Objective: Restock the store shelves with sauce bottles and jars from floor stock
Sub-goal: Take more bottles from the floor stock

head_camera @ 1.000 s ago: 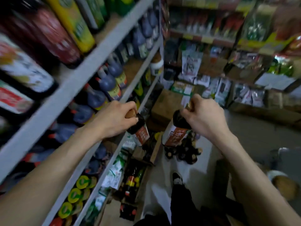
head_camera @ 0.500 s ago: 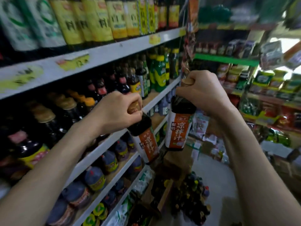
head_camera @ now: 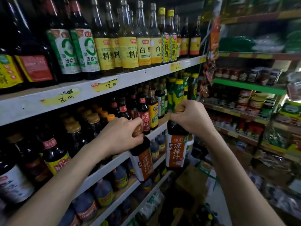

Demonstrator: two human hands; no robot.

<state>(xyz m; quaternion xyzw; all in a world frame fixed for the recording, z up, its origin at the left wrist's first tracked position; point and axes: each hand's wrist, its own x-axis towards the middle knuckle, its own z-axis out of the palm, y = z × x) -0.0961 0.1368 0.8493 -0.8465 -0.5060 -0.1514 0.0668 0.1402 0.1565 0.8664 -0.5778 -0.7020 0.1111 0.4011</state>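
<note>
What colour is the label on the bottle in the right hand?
Orange and white; the head view shows the label best.

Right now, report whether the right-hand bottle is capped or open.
Capped. The right hand grips the sauce bottle by its neck, and the tan cap shows seated on top between the fingers.

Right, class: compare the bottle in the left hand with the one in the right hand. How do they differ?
The left bottle hangs tilted; the right bottle hangs upright. The left bottle sits lower than the right bottle. The right bottle's label faces the camera squarely; the left bottle's is turned partly aside. Both hold dark sauce, carry orange-and-white labels, and are gripped at the neck, by the left hand and right hand.
</note>
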